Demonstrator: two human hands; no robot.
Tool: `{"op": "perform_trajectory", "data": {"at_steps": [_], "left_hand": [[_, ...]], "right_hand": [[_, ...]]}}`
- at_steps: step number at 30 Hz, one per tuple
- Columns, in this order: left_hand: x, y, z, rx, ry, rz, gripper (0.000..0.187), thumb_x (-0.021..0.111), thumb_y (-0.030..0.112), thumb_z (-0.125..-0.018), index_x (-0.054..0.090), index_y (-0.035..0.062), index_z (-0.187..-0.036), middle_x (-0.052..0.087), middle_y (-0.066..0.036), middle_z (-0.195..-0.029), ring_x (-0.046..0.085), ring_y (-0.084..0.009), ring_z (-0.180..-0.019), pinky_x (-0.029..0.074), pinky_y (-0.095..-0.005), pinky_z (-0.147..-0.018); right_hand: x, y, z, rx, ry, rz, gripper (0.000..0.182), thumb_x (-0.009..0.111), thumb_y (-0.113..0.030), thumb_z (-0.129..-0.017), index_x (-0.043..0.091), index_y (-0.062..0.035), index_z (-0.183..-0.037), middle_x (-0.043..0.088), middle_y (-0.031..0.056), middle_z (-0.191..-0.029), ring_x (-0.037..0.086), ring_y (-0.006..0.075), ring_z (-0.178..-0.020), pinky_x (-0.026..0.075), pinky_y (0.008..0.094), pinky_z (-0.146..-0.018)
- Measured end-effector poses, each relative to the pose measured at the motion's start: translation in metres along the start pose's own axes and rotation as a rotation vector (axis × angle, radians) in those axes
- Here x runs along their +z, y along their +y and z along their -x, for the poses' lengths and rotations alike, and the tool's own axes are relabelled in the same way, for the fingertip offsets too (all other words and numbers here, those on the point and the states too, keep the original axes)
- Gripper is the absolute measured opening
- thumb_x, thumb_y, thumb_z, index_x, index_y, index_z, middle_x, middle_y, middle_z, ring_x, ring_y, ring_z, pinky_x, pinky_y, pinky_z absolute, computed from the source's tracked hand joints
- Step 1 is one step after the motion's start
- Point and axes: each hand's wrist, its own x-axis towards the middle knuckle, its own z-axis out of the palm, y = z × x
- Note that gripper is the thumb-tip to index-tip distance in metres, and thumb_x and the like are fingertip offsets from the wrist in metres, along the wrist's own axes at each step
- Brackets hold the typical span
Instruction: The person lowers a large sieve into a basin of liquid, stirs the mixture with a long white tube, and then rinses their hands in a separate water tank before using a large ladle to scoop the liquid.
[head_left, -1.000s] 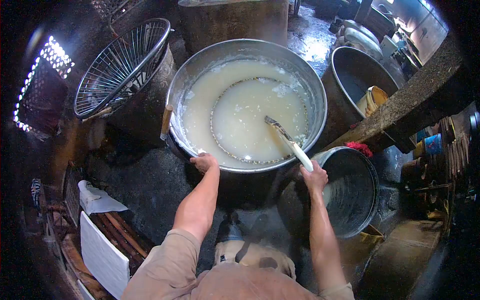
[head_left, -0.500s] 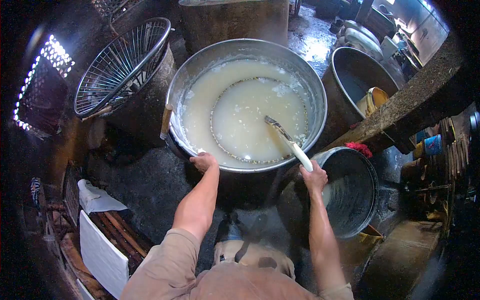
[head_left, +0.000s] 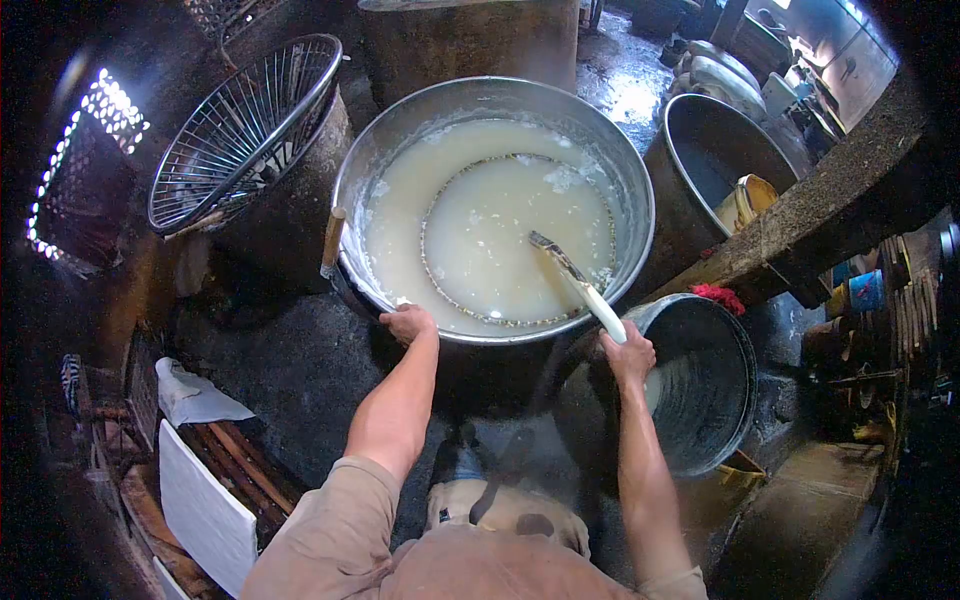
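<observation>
A big metal cauldron (head_left: 640, 190) holds milky, pale liquid (head_left: 400, 200) with a round strainer ring (head_left: 425, 205) sunk in it. My right hand (head_left: 630, 352) grips the white handle of a ladle (head_left: 580, 285); its scoop end dips into the liquid near the right side. My left hand (head_left: 408, 322) rests on the cauldron's near rim, fingers curled over the edge. A wooden handle (head_left: 332, 240) sticks up at the cauldron's left rim.
A dark metal bucket (head_left: 735, 340) stands just right of my right hand. A second large pot (head_left: 680, 130) sits behind it, with a yellow vessel (head_left: 745, 198) inside. A wire basket (head_left: 250, 120) leans at the back left. White cloths (head_left: 205, 510) lie on wooden slats at lower left.
</observation>
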Motion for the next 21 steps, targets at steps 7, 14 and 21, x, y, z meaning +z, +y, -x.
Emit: {"op": "perform_trajectory", "data": {"at_steps": [7, 14, 21], "left_hand": [[-0.004, 0.003, 0.004, 0.003, 0.006, -0.062, 0.030, 0.041, 0.023, -0.083, 0.036, -0.0022, -0.099, 0.057, -0.026, -0.083, 0.058, -0.0413, -0.080, 0.046, -0.0502, -0.070], [0.003, -0.001, -0.002, -0.021, -0.005, -0.029, 0.029, 0.040, 0.023, -0.083, 0.036, -0.0010, -0.099, 0.058, -0.026, -0.083, 0.058, -0.0413, -0.081, 0.045, -0.0507, -0.070], [-0.001, 0.002, 0.002, -0.008, 0.011, -0.052, 0.030, 0.039, 0.024, -0.084, 0.035, -0.0008, -0.101, 0.058, -0.026, -0.083, 0.057, -0.0429, -0.080, 0.044, -0.0517, -0.070]], "right_hand": [[0.001, 0.002, 0.000, -0.019, 0.016, -0.006, 0.033, 0.065, -0.041, -0.065, 0.060, -0.0193, -0.090, 0.062, 0.0156, -0.073, 0.060, 0.0360, -0.069, 0.048, 0.0471, -0.062], [0.000, 0.000, 0.001, -0.007, -0.002, -0.004, 0.035, 0.065, -0.041, -0.065, 0.060, -0.0192, -0.091, 0.062, 0.0154, -0.073, 0.060, 0.0356, -0.069, 0.048, 0.0468, -0.063], [0.001, 0.001, 0.000, -0.016, 0.004, 0.003, 0.035, 0.065, -0.041, -0.065, 0.061, -0.0193, -0.091, 0.062, 0.0155, -0.073, 0.060, 0.0357, -0.069, 0.048, 0.0468, -0.063]]}}
